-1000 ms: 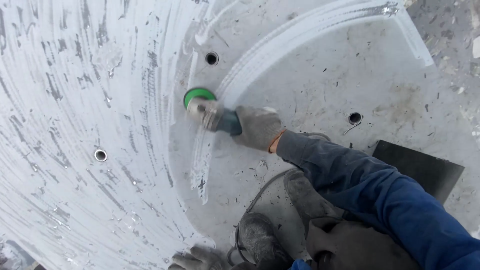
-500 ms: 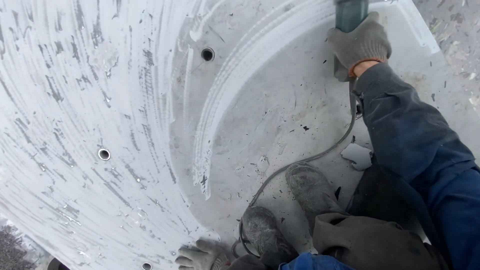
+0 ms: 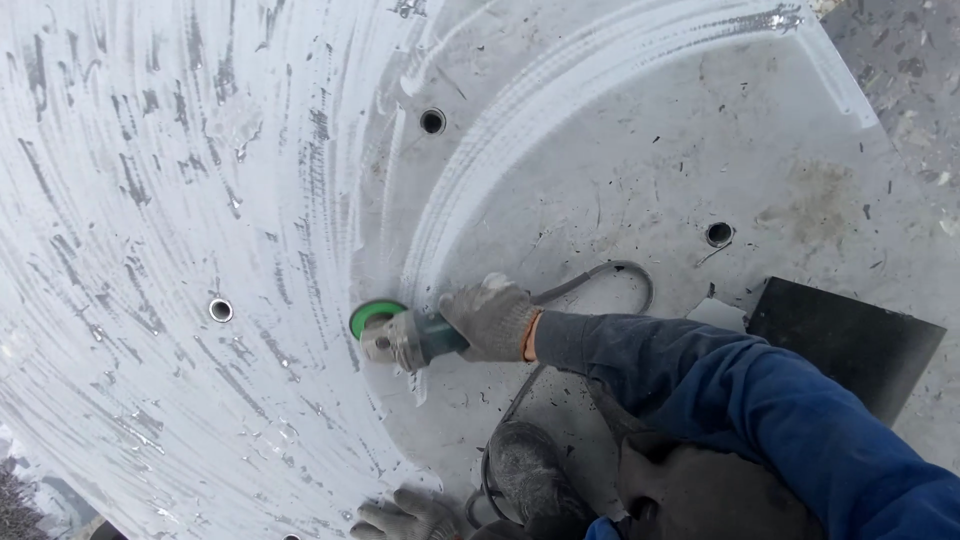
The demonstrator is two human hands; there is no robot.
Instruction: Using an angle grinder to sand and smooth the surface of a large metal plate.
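Head view: the person crouches on a large grey metal plate (image 3: 640,190), looking down at both gloved hands.
Left hand (image 3: 405,516): at the bottom edge, in a dusty grey work glove, fingers spread and laid flat on the surface; it holds nothing.
Boot (image 3: 535,470): dark and dusty, planted on the plate just right of the left hand, with a dark trouser knee beside it.
Right hand (image 3: 492,318): in a grey knit glove with an orange cuff, fingers clamped round the body of the angle grinder (image 3: 412,337); a blue sleeve runs back to the lower right.
Angle grinder: held low, near the middle of the picture, head pointing left; its green-backed disc (image 3: 376,317) sits against the surface where the flat plate meets the curved, scratched metal wall (image 3: 150,200).
Cable (image 3: 600,275): grey, loops from the tool out over the plate and back toward the boot.
Dark panel (image 3: 850,340): flat, black, lying on the plate to the right of the sleeve.
Holes: one round hole in the wall left of the disc (image 3: 220,310), one higher up (image 3: 432,121), one on the plate to the right (image 3: 718,234).
Far edge: the plate's curved rim shows ground, bright arcs; rough ground (image 3: 900,60) lies beyond.
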